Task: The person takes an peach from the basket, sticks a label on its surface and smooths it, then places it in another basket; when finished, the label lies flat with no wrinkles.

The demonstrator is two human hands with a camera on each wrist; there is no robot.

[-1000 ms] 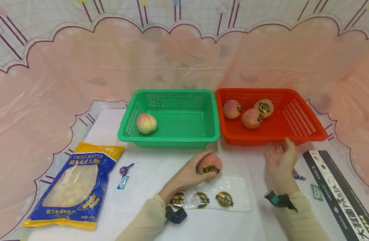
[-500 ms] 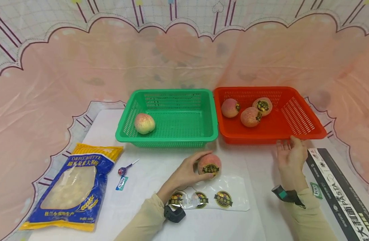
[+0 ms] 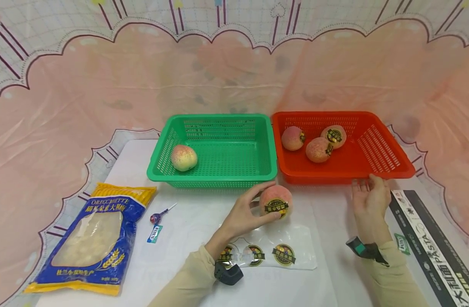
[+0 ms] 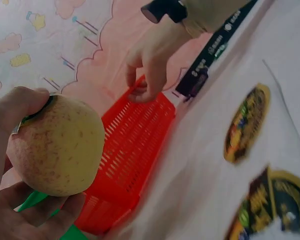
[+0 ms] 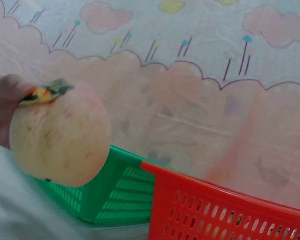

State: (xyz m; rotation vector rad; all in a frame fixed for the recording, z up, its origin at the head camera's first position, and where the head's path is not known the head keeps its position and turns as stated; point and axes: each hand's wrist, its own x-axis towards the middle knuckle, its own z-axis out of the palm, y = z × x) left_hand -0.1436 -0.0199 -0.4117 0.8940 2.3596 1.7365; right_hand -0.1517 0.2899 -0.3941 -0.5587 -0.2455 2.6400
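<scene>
My left hand (image 3: 243,216) grips a pink peach (image 3: 274,194) with a black-and-gold label, thumb on the near side and fingers behind. In the right wrist view, the pale side of this peach (image 5: 62,142) faces the camera. A clear sheet of round labels (image 3: 305,247) lies below it, partly covered by the left wrist. On the right, my right hand (image 3: 370,202) holds the front rim of the red basket (image 3: 345,174), thumb over the edge. Several labelled peaches (image 3: 318,150) sit in that basket. One unlabelled peach (image 3: 184,157) lies in the green basket (image 3: 234,175).
Left on the table are a blue pasta bag (image 3: 92,234), a lollipop (image 3: 156,218) and a small wrapped candy (image 3: 155,234). A long black pasta box (image 3: 430,247) lies at the right edge beside another wrapped candy (image 3: 401,243). Patterned cloth hangs behind the baskets.
The left hand has carried the peach slightly right and away from the body, off the label sheet. The right hand shifted right along the red basket's rim, then stayed there.
</scene>
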